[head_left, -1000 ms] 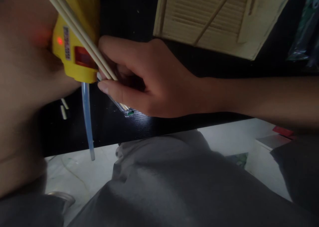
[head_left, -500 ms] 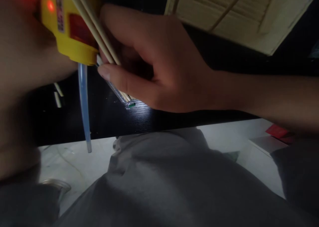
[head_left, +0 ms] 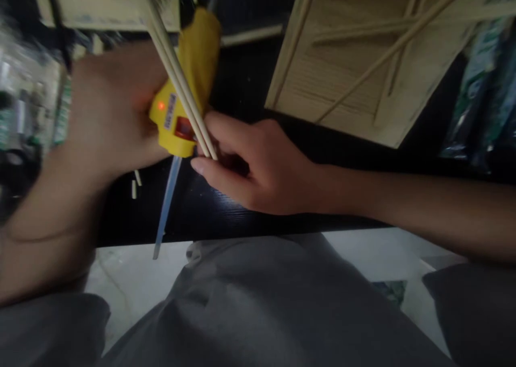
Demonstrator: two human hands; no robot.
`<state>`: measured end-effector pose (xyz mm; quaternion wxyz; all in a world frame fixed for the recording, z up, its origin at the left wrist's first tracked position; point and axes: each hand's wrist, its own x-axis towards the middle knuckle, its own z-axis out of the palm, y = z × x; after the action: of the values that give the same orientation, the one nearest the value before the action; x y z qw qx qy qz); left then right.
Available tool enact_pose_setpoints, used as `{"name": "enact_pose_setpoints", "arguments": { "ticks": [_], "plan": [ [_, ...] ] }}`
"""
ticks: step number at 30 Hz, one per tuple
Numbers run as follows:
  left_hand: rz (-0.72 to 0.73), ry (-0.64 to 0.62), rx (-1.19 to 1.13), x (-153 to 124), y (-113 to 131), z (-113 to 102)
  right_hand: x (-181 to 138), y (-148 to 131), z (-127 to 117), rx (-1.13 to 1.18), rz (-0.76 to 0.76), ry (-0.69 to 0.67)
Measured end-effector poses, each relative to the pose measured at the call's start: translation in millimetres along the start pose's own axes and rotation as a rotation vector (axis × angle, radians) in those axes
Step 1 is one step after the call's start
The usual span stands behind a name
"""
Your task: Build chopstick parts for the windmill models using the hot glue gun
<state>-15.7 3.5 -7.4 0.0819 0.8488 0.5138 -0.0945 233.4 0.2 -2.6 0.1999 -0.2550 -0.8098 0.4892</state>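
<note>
Pinching the thin sticks [head_left: 181, 90] in my right hand [head_left: 264, 165], just right of the yellow glue gun [head_left: 201, 44] which my left hand [head_left: 108, 112] grips, I have their length slanting across this gun.

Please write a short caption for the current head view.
Over a black table, the left hand grips a yellow glue gun; the right hand holds slender pale sticks.

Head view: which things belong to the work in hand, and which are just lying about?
In the work:
yellow glue gun, in the left hand
translucent glue stick, in the glue gun
wooden sticks, in the right hand

Apparently lying about:
short stick pieces
wrapped packets
wooden panel, untouched, though possibly part of it
</note>
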Motion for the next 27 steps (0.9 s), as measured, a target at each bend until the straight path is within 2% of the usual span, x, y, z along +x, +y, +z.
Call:
{"name": "enact_pose_setpoints", "arguments": {
  "ticks": [1, 4, 9, 14, 21, 27],
  "plan": [
    [-0.031, 0.209, -0.072, 7.3, 6.7, -7.7, -0.7, 2.5, 2.1, 0.024, -0.013, 0.026],
    [0.058, 0.330, -0.216, 16.7, 18.5, -14.0, -1.0, 7.2, 6.3, 0.102, -0.036, 0.062],
    [0.105, 0.336, -0.287, 14.4, 14.3, -5.9, 0.0, 3.5, 5.7, 0.195, -0.005, 0.090],
    [0.148, 0.357, -0.269, 13.9, 11.5, -7.4, 1.3, 0.8, 4.8, 0.205, 0.022, 0.078],
    [0.128, 0.317, -0.222, 12.2, 13.0, -9.8, 1.8, 0.3, 4.1, 0.220, 0.027, 0.069],
    [0.150, 0.362, -0.237, 11.8, 12.7, -8.1, 1.9, 0.3, 4.1, 0.207, 0.022, 0.070]
  ]
}}
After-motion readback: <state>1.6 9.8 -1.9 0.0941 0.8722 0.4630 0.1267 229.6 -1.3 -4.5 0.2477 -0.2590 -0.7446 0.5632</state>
